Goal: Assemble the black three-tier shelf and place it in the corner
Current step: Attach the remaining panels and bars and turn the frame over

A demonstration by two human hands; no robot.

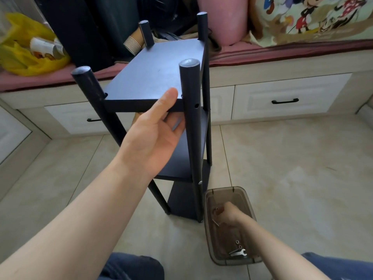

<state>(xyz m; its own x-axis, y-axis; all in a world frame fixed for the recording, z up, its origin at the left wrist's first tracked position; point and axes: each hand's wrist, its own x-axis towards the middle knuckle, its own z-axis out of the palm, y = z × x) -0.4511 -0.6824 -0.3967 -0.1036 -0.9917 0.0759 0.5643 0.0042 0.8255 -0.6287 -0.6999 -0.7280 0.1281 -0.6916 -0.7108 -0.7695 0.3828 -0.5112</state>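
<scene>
Shelf (157,73) top board gripped by left hand (153,136); right hand (228,216) inside bin (232,260)

Your shelf (153,77) stands upright on the floor (292,168): three black boards set one above another between four round black posts. Each post rises past the top board and ends in a grey cap. The near right post (190,122) shows an open hole at top-board level and a screw head at the middle board. Your left hand (153,136) grips the top board's front edge.
</scene>
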